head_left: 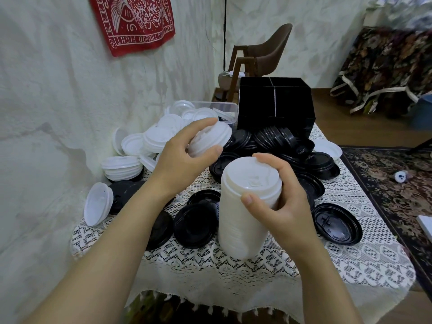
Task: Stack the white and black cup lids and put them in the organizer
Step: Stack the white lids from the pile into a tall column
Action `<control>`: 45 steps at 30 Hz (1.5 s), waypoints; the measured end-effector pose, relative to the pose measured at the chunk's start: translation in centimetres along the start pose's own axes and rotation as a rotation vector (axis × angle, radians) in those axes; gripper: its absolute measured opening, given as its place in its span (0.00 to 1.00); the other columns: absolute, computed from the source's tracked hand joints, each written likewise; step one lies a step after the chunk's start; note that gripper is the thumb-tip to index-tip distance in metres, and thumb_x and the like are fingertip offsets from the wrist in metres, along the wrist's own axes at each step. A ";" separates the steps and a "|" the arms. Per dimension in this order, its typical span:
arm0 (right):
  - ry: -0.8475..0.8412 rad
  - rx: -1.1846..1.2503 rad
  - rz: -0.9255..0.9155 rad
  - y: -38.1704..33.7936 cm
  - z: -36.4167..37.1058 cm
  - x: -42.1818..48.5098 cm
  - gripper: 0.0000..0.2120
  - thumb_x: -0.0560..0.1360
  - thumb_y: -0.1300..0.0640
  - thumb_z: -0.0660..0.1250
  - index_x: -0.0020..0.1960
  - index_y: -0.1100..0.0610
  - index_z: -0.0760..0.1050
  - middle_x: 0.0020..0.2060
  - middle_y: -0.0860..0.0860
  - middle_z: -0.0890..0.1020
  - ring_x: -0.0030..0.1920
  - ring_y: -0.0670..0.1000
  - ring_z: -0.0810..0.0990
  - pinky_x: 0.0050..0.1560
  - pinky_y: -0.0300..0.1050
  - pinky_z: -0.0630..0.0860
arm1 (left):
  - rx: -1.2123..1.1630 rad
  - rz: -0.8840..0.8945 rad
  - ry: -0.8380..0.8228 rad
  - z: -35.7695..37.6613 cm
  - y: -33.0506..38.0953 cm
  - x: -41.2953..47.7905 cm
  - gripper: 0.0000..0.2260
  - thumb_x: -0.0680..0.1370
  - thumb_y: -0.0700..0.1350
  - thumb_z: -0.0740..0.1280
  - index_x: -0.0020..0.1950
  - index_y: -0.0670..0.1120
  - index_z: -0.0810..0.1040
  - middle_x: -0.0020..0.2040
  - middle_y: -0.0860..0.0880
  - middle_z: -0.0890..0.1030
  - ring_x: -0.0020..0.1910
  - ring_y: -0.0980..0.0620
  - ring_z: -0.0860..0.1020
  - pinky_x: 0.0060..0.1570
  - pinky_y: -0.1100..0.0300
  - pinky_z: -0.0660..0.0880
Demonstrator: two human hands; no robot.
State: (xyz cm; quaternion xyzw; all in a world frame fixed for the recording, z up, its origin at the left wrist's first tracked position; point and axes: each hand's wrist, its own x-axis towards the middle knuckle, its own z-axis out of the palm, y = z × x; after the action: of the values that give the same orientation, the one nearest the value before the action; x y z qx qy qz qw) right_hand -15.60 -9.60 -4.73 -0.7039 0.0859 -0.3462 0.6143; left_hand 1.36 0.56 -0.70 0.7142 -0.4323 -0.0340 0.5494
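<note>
The right hand (280, 202) wraps thumb and fingers round the upper end of a tall stack of white lids (245, 206). It is held over the middle of the tabletop (327, 253), its long axis tilted, with the base towards the near edge and the open top facing up and away. The left hand (187, 157) curls round a small bunch of white lids (210, 139), just up and to the left of that top and not touching it. The bunch probably goes on the stack next with a short move down and right, while the organizer (275, 106) waits at the far edge, nearer the right hand.
</note>
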 end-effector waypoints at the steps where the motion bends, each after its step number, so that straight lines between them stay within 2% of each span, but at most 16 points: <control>1: -0.008 0.005 0.006 0.0 -0.1 0.0 0.31 0.61 0.43 0.74 0.63 0.45 0.72 0.55 0.39 0.79 0.55 0.42 0.79 0.49 0.35 0.76 | -0.050 0.014 -0.017 0.1 0.6 -0.3 0.20 0.68 0.55 0.70 0.59 0.65 0.74 0.59 0.63 0.77 0.60 0.64 0.73 0.58 0.71 0.68; 5: -0.062 0.027 0.033 -0.3 -0.6 0.1 0.32 0.62 0.43 0.75 0.64 0.46 0.72 0.56 0.42 0.80 0.57 0.46 0.80 0.52 0.40 0.78 | -0.161 0.045 -0.144 0.7 1.9 -1.3 0.21 0.69 0.50 0.73 0.61 0.59 0.76 0.59 0.61 0.79 0.61 0.62 0.75 0.56 0.68 0.72; 7: -0.096 0.055 0.027 -0.5 -0.7 0.3 0.32 0.64 0.42 0.76 0.65 0.48 0.72 0.57 0.47 0.81 0.57 0.50 0.81 0.54 0.45 0.79 | -0.176 0.051 -0.191 1.3 2.2 -1.8 0.22 0.68 0.50 0.73 0.62 0.58 0.77 0.62 0.58 0.78 0.63 0.60 0.74 0.60 0.62 0.72; 9: -0.097 0.088 0.009 -0.9 -0.7 0.5 0.27 0.70 0.41 0.72 0.64 0.51 0.73 0.56 0.50 0.82 0.56 0.51 0.81 0.54 0.45 0.79 | -0.169 0.059 -0.204 1.8 2.5 -2.1 0.21 0.67 0.53 0.71 0.61 0.59 0.77 0.66 0.55 0.76 0.67 0.61 0.71 0.64 0.62 0.70; 12: -0.022 0.146 0.030 -1.3 -0.4 0.9 0.15 0.78 0.48 0.64 0.59 0.57 0.77 0.50 0.52 0.84 0.50 0.50 0.83 0.49 0.41 0.78 | -0.162 0.062 -0.197 2.4 2.8 -2.5 0.21 0.66 0.55 0.71 0.60 0.59 0.78 0.67 0.55 0.74 0.68 0.64 0.68 0.66 0.66 0.67; 14: 0.009 0.199 0.066 -1.3 -0.1 0.9 0.13 0.77 0.51 0.63 0.53 0.58 0.80 0.44 0.53 0.84 0.45 0.50 0.82 0.46 0.41 0.78 | -0.166 0.069 -0.183 2.7 2.9 -2.7 0.21 0.67 0.55 0.71 0.60 0.60 0.78 0.68 0.55 0.73 0.68 0.64 0.68 0.66 0.67 0.66; 17: 0.012 0.311 0.113 -1.5 -0.1 1.0 0.08 0.74 0.52 0.66 0.44 0.54 0.82 0.41 0.54 0.84 0.43 0.51 0.82 0.45 0.42 0.78 | -0.162 0.087 -0.161 2.9 2.9 -2.9 0.21 0.67 0.55 0.70 0.60 0.60 0.78 0.69 0.54 0.73 0.69 0.64 0.67 0.66 0.68 0.65; 21: 0.002 0.358 0.121 -1.7 -0.3 1.0 0.07 0.74 0.55 0.66 0.41 0.53 0.82 0.39 0.53 0.84 0.41 0.50 0.81 0.43 0.41 0.77 | -0.149 0.101 -0.135 3.1 2.9 -3.1 0.20 0.68 0.55 0.69 0.61 0.59 0.77 0.69 0.53 0.73 0.69 0.64 0.67 0.66 0.68 0.65; 27: 0.008 0.366 0.130 -1.8 -0.4 1.0 0.07 0.72 0.54 0.67 0.40 0.52 0.83 0.38 0.51 0.84 0.41 0.48 0.81 0.43 0.38 0.77 | -0.235 0.101 0.002 2.0 2.9 -2.3 0.18 0.69 0.53 0.69 0.59 0.61 0.77 0.65 0.52 0.77 0.67 0.55 0.72 0.67 0.52 0.69; 30: 0.025 0.359 0.150 -1.8 -0.4 1.0 0.07 0.71 0.53 0.67 0.37 0.51 0.83 0.37 0.50 0.84 0.40 0.47 0.81 0.42 0.37 0.77 | -0.244 0.027 0.175 0.5 1.7 -1.8 0.18 0.69 0.51 0.70 0.58 0.62 0.77 0.64 0.54 0.76 0.64 0.61 0.73 0.64 0.64 0.69; 32: 0.029 0.346 0.153 -1.8 -0.4 1.0 0.08 0.71 0.53 0.66 0.37 0.50 0.83 0.36 0.50 0.83 0.39 0.47 0.81 0.42 0.37 0.77 | -0.106 -0.037 0.240 -0.2 0.2 -1.6 0.18 0.72 0.46 0.72 0.57 0.63 0.74 0.66 0.54 0.72 0.64 0.65 0.69 0.62 0.74 0.64; 34: 0.030 0.337 0.151 -1.8 -0.4 1.0 0.08 0.72 0.54 0.66 0.37 0.50 0.83 0.37 0.50 0.84 0.40 0.47 0.81 0.43 0.38 0.77 | 0.085 -0.144 0.185 -0.6 -1.7 -1.6 0.21 0.74 0.41 0.72 0.60 0.62 0.73 0.70 0.52 0.67 0.69 0.60 0.66 0.63 0.74 0.59; 36: 0.033 0.338 0.150 -1.9 -0.3 1.0 0.08 0.72 0.54 0.66 0.37 0.50 0.83 0.37 0.50 0.84 0.41 0.47 0.81 0.44 0.38 0.77 | 0.249 -0.248 0.036 -0.3 -3.6 -1.7 0.24 0.74 0.41 0.73 0.67 0.57 0.72 0.71 0.49 0.65 0.72 0.53 0.62 0.68 0.66 0.56; 39: 0.040 0.329 0.156 -1.9 -0.3 1.0 0.08 0.72 0.54 0.66 0.36 0.50 0.82 0.37 0.50 0.83 0.40 0.47 0.80 0.43 0.38 0.77 | 0.407 -0.310 -0.189 0.7 -5.5 -2.0 0.28 0.73 0.46 0.73 0.72 0.55 0.70 0.72 0.47 0.62 0.73 0.49 0.59 0.73 0.56 0.55; 42: 0.036 0.316 0.161 -1.8 -0.3 1.0 0.08 0.72 0.53 0.66 0.36 0.50 0.82 0.37 0.51 0.83 0.40 0.48 0.80 0.44 0.40 0.77 | 0.494 -0.347 -0.309 1.6 -6.6 -2.3 0.27 0.75 0.51 0.70 0.73 0.56 0.68 0.73 0.47 0.59 0.73 0.48 0.56 0.72 0.57 0.53; 45: 0.034 0.322 0.159 -1.8 -0.4 1.0 0.08 0.72 0.53 0.66 0.37 0.50 0.83 0.38 0.51 0.84 0.41 0.49 0.81 0.45 0.40 0.77 | 0.611 -0.365 -0.375 1.9 -7.5 -2.4 0.33 0.72 0.64 0.63 0.75 0.58 0.62 0.73 0.44 0.62 0.73 0.44 0.58 0.73 0.49 0.56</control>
State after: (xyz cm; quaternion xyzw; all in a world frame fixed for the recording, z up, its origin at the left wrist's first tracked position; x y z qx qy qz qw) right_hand -15.58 -10.05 -2.69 -0.5815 0.0950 -0.3177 0.7429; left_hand 3.25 0.90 -8.61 0.8911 -0.3813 -0.1307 0.2085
